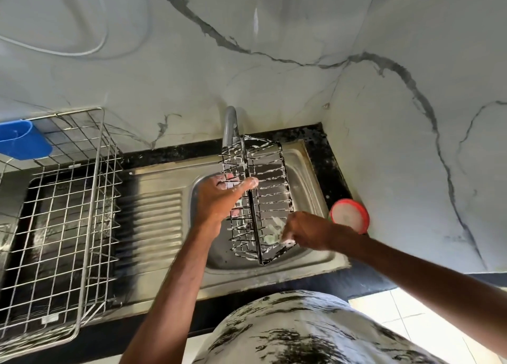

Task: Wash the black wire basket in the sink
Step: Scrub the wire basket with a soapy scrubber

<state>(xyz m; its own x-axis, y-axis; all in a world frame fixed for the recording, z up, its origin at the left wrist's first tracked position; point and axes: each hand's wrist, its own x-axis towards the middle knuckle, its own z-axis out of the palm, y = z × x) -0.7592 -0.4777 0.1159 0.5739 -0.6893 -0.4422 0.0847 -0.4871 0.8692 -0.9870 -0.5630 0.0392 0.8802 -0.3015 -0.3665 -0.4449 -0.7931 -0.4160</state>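
Observation:
The black wire basket (270, 188) is tilted on its side over the steel sink (304, 177), its wires streaked with white soap foam. My left hand (219, 199) grips the basket's left rim, thumb over the central black bar. My right hand (304, 230) reaches into the basket's lower end and holds a foamy greenish scrubber (275, 230) against the wires. The tap (230, 126) stands just behind the basket's top end; I cannot see whether water runs.
A large steel wire dish rack (68, 212) sits on the counter to the left, with a blue plastic holder (23, 138) on its far corner. A round red-rimmed soap tub (348, 215) stands right of the sink. Marble wall rises behind.

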